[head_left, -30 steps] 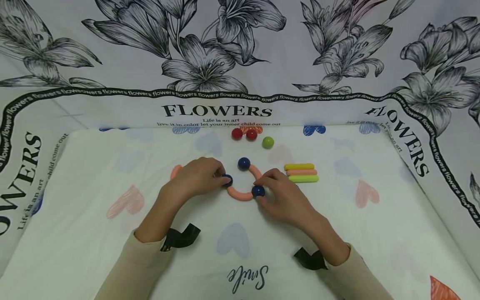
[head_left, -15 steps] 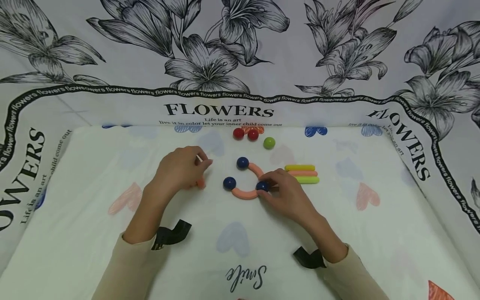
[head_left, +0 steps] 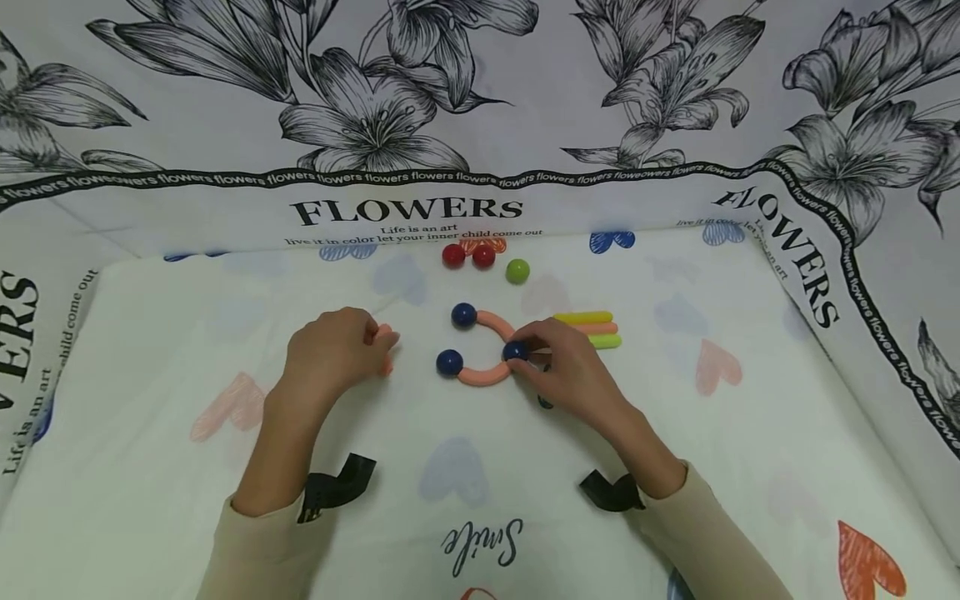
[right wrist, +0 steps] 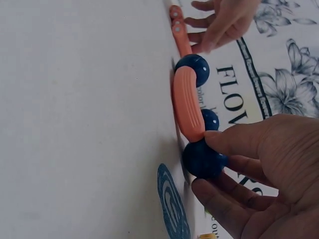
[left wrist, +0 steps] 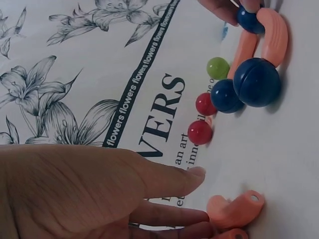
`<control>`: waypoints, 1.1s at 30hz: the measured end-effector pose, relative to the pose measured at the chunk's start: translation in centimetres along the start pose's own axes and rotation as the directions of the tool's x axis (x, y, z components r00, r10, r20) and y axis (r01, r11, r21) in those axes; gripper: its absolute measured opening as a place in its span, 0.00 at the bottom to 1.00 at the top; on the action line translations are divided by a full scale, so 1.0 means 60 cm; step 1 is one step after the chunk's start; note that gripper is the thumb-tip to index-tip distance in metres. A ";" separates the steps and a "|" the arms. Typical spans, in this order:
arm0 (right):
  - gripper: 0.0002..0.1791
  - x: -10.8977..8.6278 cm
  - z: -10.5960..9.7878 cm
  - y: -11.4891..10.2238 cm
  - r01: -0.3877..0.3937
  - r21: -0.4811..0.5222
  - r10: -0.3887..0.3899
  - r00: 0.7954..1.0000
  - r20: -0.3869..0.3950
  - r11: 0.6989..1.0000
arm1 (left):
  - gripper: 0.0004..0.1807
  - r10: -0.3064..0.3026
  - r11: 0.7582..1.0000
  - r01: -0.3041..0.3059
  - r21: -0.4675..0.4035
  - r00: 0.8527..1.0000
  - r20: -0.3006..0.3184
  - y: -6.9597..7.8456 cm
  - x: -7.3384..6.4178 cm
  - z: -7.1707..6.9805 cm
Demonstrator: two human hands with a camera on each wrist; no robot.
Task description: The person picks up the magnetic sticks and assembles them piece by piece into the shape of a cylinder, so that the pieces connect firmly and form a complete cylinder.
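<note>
In the head view my right hand [head_left: 566, 358] pinches a dark blue ball [head_left: 515, 351] between thumb and fingers. Two curved coral tubes [right wrist: 188, 102] run from that ball, each ending at another blue ball [head_left: 449, 362], [head_left: 464, 315], so the chain forms a loop with a gap on its left. Away to the left, my left hand [head_left: 337, 354] is beside loose coral curved tubes [left wrist: 237, 209]. The left wrist view shows its fingers [left wrist: 174, 214] extended and touching these tubes, with the thumb apart. Part of the loose tubes is hidden by the hand.
Two red balls [head_left: 453, 256], [head_left: 483, 255] and a green ball [head_left: 517, 271] lie behind the loop. Straight yellow [head_left: 583, 317], coral [head_left: 600, 328] and lime [head_left: 606, 341] sticks lie beyond my right hand. A white cloth [head_left: 247, 333] printed with hearts covers the table.
My left hand has let go of the loop's left blue ball and moved left to the loose coral tubes. My right hand stays at its blue ball. The head view has shifted slightly.
</note>
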State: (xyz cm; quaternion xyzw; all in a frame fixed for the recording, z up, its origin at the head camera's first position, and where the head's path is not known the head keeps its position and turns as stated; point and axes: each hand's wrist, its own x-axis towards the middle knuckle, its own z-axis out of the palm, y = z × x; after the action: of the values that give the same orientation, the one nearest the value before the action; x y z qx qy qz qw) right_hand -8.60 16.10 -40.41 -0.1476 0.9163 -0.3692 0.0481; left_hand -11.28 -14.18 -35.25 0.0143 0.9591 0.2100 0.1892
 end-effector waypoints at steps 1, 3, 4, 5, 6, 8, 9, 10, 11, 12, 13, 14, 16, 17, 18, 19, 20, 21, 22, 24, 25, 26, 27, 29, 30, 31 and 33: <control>0.16 0.001 -0.001 0.000 -0.001 0.005 0.001 1.000 0.006 1.000 | 0.20 0.008 1.000 -0.008 -0.004 1.000 -0.006 -0.001 0.000 0.002; 0.16 0.002 -0.003 0.002 -0.013 0.014 0.013 1.000 0.009 1.000 | 0.19 0.029 0.999 -0.029 -0.019 0.999 -0.029 -0.002 0.000 0.006; 0.16 0.005 -0.004 0.001 -0.019 0.016 0.019 1.000 0.008 1.000 | 0.18 0.039 0.999 -0.041 -0.029 0.998 -0.042 -0.002 0.000 0.006; 0.16 0.006 -0.005 0.000 -0.024 0.020 0.024 1.000 0.006 1.000 | 0.18 0.050 0.998 -0.052 -0.038 0.997 -0.054 -0.002 0.000 0.008; 0.16 0.008 -0.006 -0.001 -0.029 0.027 0.029 1.000 0.004 0.999 | 0.17 0.063 0.997 -0.066 -0.041 0.995 -0.071 0.000 0.001 0.010; 0.17 0.008 -0.005 -0.002 -0.038 0.044 0.038 0.999 0.006 0.998 | 0.17 0.079 0.996 -0.083 -0.041 0.993 -0.091 0.004 0.003 0.016; 0.17 0.008 -0.005 -0.002 -0.042 0.053 0.042 0.999 0.010 0.998 | 0.16 0.086 0.995 -0.090 -0.035 0.991 -0.101 0.006 0.004 0.020; 0.17 0.007 -0.003 -0.002 -0.046 0.061 0.045 0.999 0.014 0.997 | 0.16 0.094 0.995 -0.097 -0.027 0.989 -0.111 0.009 0.005 0.024; 0.17 0.006 -0.002 -0.002 -0.048 0.067 0.047 0.999 0.017 0.997 | 0.15 0.103 0.994 -0.105 -0.013 0.987 -0.124 0.011 0.006 0.028; 0.17 0.005 0.000 -0.001 -0.050 0.072 0.049 0.999 0.018 0.996 | 0.15 0.111 0.994 -0.112 0.000 0.985 -0.133 0.012 0.007 0.032; 0.17 0.003 0.002 -0.001 -0.052 0.071 0.051 0.999 0.017 0.996 | 0.14 0.116 0.993 -0.116 0.006 0.984 -0.137 0.013 0.009 0.036; 0.17 0.003 0.003 -0.001 -0.051 0.069 0.050 0.999 0.014 0.996 | 0.13 0.119 0.993 -0.119 0.011 0.982 -0.145 0.014 0.010 0.039; 0.17 0.002 0.006 -0.001 -0.047 0.066 0.047 0.999 0.008 0.997 | 0.11 0.122 0.992 -0.122 0.008 0.980 -0.156 0.014 0.011 0.044; 0.17 0.002 0.007 -0.002 -0.043 0.062 0.043 0.999 0.006 0.997 | 0.12 0.125 0.992 -0.126 0.003 0.980 -0.156 0.013 0.012 0.046; 0.17 0.003 0.008 -0.002 -0.039 0.060 0.039 0.999 0.005 0.997 | 0.13 0.130 0.991 -0.133 -0.005 0.979 -0.155 0.013 0.014 0.047; 0.17 0.003 0.009 -0.002 -0.035 0.058 0.035 0.999 0.005 0.998 | 0.14 0.132 0.990 -0.137 -0.019 0.979 -0.155 0.013 0.014 0.049; 0.17 0.003 0.009 -0.002 -0.032 0.058 0.032 0.999 0.007 0.998 | 0.15 0.132 0.989 -0.140 -0.039 0.978 -0.159 0.013 0.014 0.051; 0.17 0.003 0.010 -0.002 -0.031 0.056 0.031 0.999 0.009 0.998 | 0.15 0.134 0.987 -0.146 -0.061 0.977 -0.165 0.013 0.014 0.051; 0.17 0.003 0.010 -0.003 -0.030 0.055 0.029 0.999 0.012 0.998 | 0.15 0.136 0.985 -0.152 -0.079 0.975 -0.174 0.014 0.014 0.050; 0.17 0.005 0.009 -0.003 -0.032 0.051 0.031 0.999 0.018 0.998 | 0.16 0.121 0.980 -0.149 -0.135 0.973 -0.196 0.014 0.015 0.046; 0.17 0.005 0.009 -0.004 -0.033 0.048 0.032 0.999 0.019 0.998 | 0.16 0.107 0.976 -0.142 -0.167 0.973 -0.203 0.015 0.015 0.043; 0.17 0.006 0.009 -0.003 -0.035 0.046 0.034 0.999 0.020 0.998 | 0.17 0.098 0.971 -0.140 -0.193 0.973 -0.209 0.016 0.017 0.039; 0.17 0.006 0.009 -0.003 -0.036 0.045 0.035 0.999 0.020 0.998 | 0.17 0.094 0.967 -0.138 -0.215 0.974 -0.205 0.017 0.018 0.034; 0.17 0.007 0.009 -0.002 -0.039 0.047 0.038 0.999 0.019 0.998 | 0.18 0.087 0.961 -0.128 -0.244 0.981 -0.174 0.019 0.024 0.026; 0.17 0.006 0.009 -0.002 -0.041 0.046 0.041 0.999 0.018 0.998 | 0.19 0.092 0.961 -0.126 -0.246 0.985 -0.147 0.020 0.027 0.022; 0.17 0.006 0.010 -0.002 -0.042 0.049 0.042 0.999 0.017 0.998 | 0.18 0.097 0.962 -0.123 -0.243 0.989 -0.115 0.022 0.030 0.017; 0.17 0.006 0.011 -0.003 -0.043 0.058 0.042 0.999 0.018 0.997 | 0.17 0.108 0.964 -0.116 -0.238 0.993 -0.049 0.025 0.036 0.008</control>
State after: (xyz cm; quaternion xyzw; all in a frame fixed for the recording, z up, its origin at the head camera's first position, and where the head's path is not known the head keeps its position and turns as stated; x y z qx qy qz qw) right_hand -8.76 15.43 -40.74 -0.1298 0.9077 -0.3933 0.0680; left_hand -13.16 -12.39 -35.84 0.0417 0.9274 0.3353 0.1605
